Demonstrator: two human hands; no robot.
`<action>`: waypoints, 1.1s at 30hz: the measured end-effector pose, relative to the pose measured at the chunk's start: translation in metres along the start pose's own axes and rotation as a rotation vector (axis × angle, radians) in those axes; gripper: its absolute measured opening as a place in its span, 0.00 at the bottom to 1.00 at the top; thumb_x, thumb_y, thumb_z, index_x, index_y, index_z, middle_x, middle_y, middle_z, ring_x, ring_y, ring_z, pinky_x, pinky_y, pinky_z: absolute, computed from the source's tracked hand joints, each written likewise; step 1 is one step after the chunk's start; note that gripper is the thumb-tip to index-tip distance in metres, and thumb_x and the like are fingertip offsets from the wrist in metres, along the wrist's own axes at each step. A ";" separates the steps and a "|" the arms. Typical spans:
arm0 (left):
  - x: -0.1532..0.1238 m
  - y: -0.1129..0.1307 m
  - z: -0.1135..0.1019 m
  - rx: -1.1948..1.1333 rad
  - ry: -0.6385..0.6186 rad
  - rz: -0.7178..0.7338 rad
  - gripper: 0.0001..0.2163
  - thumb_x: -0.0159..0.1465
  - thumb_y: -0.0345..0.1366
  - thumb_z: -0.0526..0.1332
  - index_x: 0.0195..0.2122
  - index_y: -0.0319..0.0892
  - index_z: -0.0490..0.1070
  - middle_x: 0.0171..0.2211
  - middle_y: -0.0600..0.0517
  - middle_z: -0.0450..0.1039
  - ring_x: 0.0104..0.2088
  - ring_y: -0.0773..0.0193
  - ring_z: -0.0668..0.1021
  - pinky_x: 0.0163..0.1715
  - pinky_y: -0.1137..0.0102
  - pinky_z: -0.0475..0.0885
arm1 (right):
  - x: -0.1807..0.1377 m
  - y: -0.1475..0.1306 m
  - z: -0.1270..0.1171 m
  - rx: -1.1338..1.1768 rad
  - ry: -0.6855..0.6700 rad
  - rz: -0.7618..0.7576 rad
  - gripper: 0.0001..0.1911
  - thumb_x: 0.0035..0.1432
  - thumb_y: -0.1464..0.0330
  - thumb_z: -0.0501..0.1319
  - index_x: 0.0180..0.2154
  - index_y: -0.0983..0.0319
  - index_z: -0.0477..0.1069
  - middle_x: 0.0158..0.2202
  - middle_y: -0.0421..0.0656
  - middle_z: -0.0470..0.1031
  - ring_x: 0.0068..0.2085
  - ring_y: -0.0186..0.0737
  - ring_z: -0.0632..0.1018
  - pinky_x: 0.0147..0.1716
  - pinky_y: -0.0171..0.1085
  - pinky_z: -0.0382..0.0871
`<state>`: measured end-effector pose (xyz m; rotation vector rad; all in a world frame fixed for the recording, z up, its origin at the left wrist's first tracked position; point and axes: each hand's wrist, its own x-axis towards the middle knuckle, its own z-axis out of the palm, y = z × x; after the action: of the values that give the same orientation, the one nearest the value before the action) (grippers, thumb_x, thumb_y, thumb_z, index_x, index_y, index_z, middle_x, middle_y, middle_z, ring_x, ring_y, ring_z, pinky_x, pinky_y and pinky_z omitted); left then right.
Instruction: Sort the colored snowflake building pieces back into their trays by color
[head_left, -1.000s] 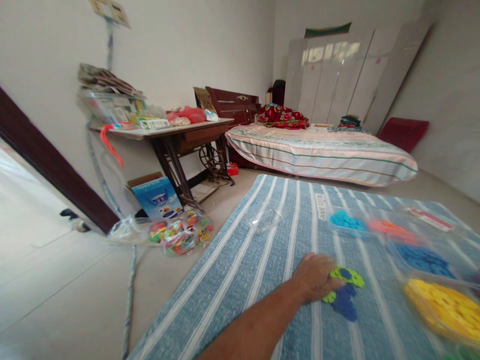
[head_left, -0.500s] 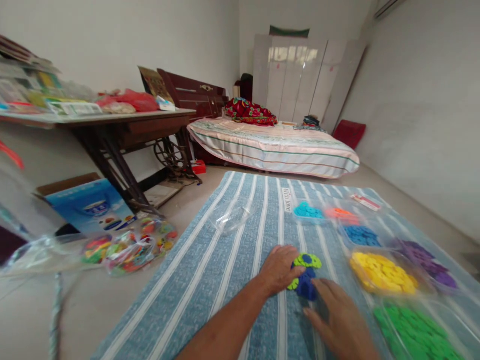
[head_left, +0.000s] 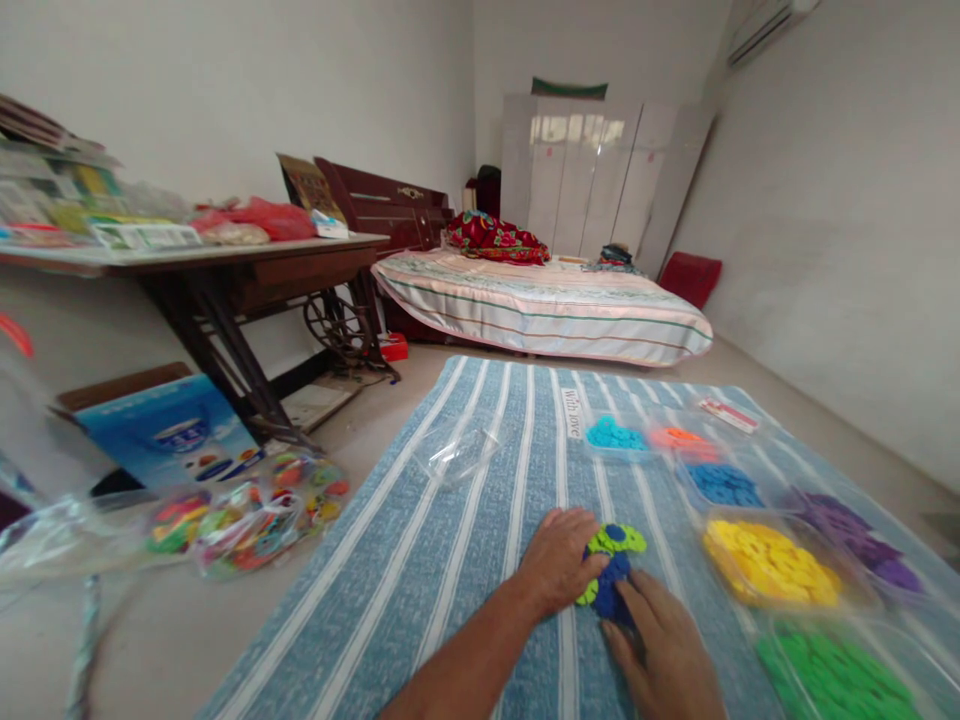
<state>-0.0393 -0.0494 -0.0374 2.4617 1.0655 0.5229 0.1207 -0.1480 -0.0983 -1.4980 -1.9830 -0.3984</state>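
Observation:
On the striped blue cloth lies a small build of interlocking plastic discs (head_left: 616,570), yellow-green with dark blue pieces. My left hand (head_left: 561,560) lies over its left side, fingers closed against the edge and thumb on top. My right hand (head_left: 664,645) has thumb and fingers around the lower right dark blue discs, which it partly hides. Closest to my right hand are the tub of yellow discs (head_left: 772,562) and the tub of green discs (head_left: 832,670).
Farther back stand tubs of light blue discs (head_left: 616,434), orange discs (head_left: 679,440), blue discs (head_left: 724,484) and purple discs (head_left: 851,535). A clear plastic lid or box (head_left: 456,448) lies on the cloth (head_left: 390,590). Bags of colourful items (head_left: 251,525) rest on the floor at left.
My right hand has moved in to the left and closed on the lower dark blue discs. My left hand stays on the build. The camera has tilted up slightly.

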 end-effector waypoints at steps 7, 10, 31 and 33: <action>0.000 0.000 -0.001 -0.004 -0.005 -0.010 0.18 0.62 0.41 0.56 0.54 0.46 0.64 0.57 0.49 0.65 0.58 0.59 0.65 0.60 0.57 0.53 | 0.002 0.000 -0.001 0.008 0.027 -0.011 0.19 0.60 0.58 0.54 0.48 0.62 0.67 0.48 0.52 0.72 0.48 0.51 0.74 0.44 0.49 0.71; 0.000 -0.001 0.001 -0.005 -0.003 -0.010 0.18 0.63 0.41 0.56 0.54 0.45 0.64 0.57 0.48 0.65 0.59 0.59 0.64 0.60 0.57 0.52 | 0.003 -0.001 -0.002 0.016 0.023 -0.007 0.19 0.60 0.58 0.54 0.48 0.62 0.67 0.48 0.52 0.72 0.48 0.51 0.74 0.44 0.49 0.71; -0.001 -0.002 -0.002 0.003 -0.022 -0.050 0.20 0.62 0.40 0.55 0.56 0.46 0.63 0.58 0.48 0.65 0.59 0.58 0.64 0.61 0.54 0.53 | 0.000 0.021 0.015 -0.126 0.085 -0.204 0.19 0.55 0.57 0.59 0.46 0.60 0.71 0.46 0.49 0.75 0.44 0.47 0.77 0.38 0.41 0.74; -0.001 -0.001 -0.003 -0.001 -0.028 -0.054 0.20 0.62 0.40 0.56 0.56 0.46 0.63 0.58 0.48 0.65 0.59 0.58 0.64 0.61 0.54 0.53 | 0.001 0.021 0.015 -0.123 0.094 -0.213 0.19 0.55 0.58 0.60 0.46 0.61 0.71 0.45 0.50 0.75 0.43 0.47 0.77 0.37 0.41 0.75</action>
<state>-0.0419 -0.0485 -0.0352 2.4250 1.1172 0.4706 0.1361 -0.1320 -0.1124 -1.3176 -2.0807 -0.6788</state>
